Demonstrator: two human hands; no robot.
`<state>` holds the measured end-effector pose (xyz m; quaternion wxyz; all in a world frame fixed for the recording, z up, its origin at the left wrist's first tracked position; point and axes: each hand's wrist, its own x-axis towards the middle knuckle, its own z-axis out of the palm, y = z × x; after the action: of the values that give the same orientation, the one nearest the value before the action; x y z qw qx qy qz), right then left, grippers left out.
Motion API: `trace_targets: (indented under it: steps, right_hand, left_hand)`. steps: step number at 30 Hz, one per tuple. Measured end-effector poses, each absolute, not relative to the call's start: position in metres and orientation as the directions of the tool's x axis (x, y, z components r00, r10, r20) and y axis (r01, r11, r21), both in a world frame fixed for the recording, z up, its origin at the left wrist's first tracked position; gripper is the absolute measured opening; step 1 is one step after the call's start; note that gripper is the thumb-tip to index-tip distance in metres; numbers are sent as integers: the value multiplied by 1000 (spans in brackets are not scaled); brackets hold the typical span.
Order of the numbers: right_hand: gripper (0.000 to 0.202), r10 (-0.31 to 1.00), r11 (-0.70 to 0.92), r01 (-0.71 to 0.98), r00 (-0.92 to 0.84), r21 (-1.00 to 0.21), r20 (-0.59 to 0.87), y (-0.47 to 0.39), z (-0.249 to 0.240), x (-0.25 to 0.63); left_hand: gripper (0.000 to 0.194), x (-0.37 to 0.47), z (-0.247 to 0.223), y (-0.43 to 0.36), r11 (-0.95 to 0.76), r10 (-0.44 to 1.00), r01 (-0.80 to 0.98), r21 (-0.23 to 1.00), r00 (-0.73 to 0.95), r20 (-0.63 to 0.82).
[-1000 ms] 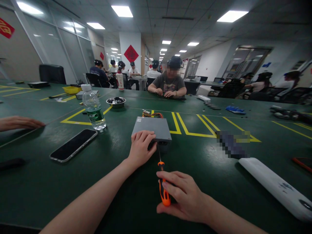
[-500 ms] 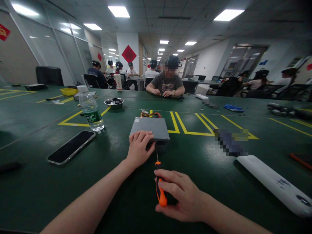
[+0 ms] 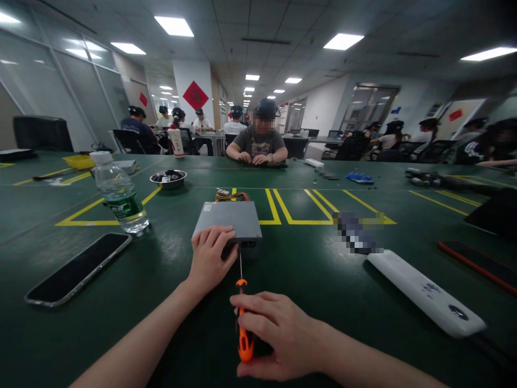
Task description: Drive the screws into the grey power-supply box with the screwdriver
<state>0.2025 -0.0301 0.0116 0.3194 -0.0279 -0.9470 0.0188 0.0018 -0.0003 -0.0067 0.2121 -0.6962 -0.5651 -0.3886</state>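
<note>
A grey computer power supply (image 3: 230, 215) lies on the green table, its bundle of coloured wires (image 3: 232, 196) at the far side. Over its near left corner my left hand (image 3: 212, 256) is closed, fingers on the top and thumb at the front face. My right hand (image 3: 278, 334) grips the orange and black handle of a screwdriver (image 3: 244, 337) between fingers and thumb. The screwdriver's shaft points away from me and reaches the front face of the power supply, beside my left thumb. Its tip is too small to make out.
Left of my hands are a phone (image 3: 78, 268) and a water bottle (image 3: 121, 196). A metal bowl (image 3: 168, 179) with dark small parts stands behind. To the right lies a white elongated device (image 3: 424, 293). A person (image 3: 258, 140) sits across the table.
My view has turned to the right, so the scene sits further left. The screwdriver handle shows a different side, as if turned. Left hand and power supply keep their places together.
</note>
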Motion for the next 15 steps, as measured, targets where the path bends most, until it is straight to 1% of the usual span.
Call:
trace_targets:
  steps: [3, 5, 9, 11, 13, 15]
  right_hand:
    - [42, 46, 998, 61, -849, 11, 526, -31, 12, 203]
    - [38, 38, 998, 61, -849, 25, 528, -32, 10, 204]
    - [40, 78, 997, 47, -787, -66, 612, -31, 7, 205]
    - [44, 99, 994, 43, -781, -104, 617, -30, 8, 204]
    - [43, 79, 995, 31, -808, -92, 584, -30, 10, 204]
    - [39, 45, 999, 23, -836, -47, 547, -30, 12, 203]
  left_hand:
    - [17, 1, -7, 0, -266, 622, 953, 143, 56, 781]
    - [17, 2, -6, 0, -264, 625, 954, 144, 56, 778]
    - [16, 2, -5, -1, -270, 632, 951, 151, 57, 773]
    - [17, 3, -5, -1, -266, 636, 952, 153, 54, 770]
    - [18, 2, -6, 0, -265, 636, 952, 155, 51, 770]
    - [18, 2, -6, 0, -267, 633, 951, 157, 50, 772]
